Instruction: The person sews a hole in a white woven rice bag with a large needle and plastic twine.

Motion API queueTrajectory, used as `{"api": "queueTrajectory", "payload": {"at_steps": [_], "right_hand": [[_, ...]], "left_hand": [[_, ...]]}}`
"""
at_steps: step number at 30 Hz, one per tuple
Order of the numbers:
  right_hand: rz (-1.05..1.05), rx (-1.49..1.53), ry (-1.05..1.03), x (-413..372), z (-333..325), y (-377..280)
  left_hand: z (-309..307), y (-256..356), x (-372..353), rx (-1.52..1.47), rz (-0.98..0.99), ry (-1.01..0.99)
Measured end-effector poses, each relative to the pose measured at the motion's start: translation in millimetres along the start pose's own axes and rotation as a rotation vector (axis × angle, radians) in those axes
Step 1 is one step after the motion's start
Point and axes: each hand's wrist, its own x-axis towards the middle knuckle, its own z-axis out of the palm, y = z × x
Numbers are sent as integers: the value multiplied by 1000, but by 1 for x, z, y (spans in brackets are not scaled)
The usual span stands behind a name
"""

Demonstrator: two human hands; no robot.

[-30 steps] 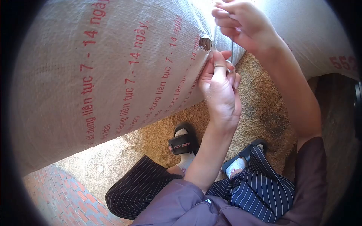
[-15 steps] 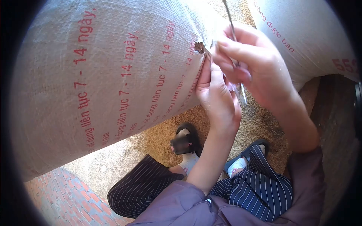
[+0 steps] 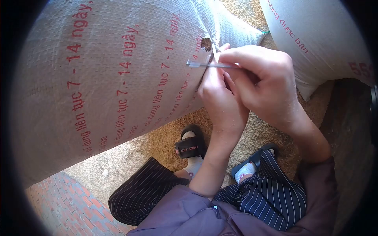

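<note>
A large white woven sack (image 3: 130,94) with red print fills the left side of the view. Near its gathered edge is a small ragged hole (image 3: 206,44) with brown stuff showing inside. Just below the hole, my left hand (image 3: 222,98) pinches the sack's edge, its fingertips mostly hidden. My right hand (image 3: 265,74) crosses over the left with fingers closed on a thin, flat, pale strip (image 3: 208,64), whose end sticks out leftward across the sack. Its fingertips are right at the folded edge beside the hole.
Another printed white sack (image 3: 315,43) stands at the right. Loose golden-brown grain or husks (image 3: 157,137) cover the ground around my sandalled feet. Brick paving (image 3: 67,204) shows at lower left.
My right hand has turned over and come down against the left hand. The strip now points left across the sack; a long, dark, thin piece that rose above the hand no longer shows.
</note>
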Motion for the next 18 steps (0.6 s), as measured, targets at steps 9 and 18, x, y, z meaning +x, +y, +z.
{"api": "queueTrajectory", "payload": {"at_steps": [9, 18], "right_hand": [[491, 316, -239, 7, -2, 10], [440, 212, -337, 11, -16, 16]], "left_hand": [[-14, 1, 2, -964, -277, -151], [11, 20, 9, -859, -397, 188]]}}
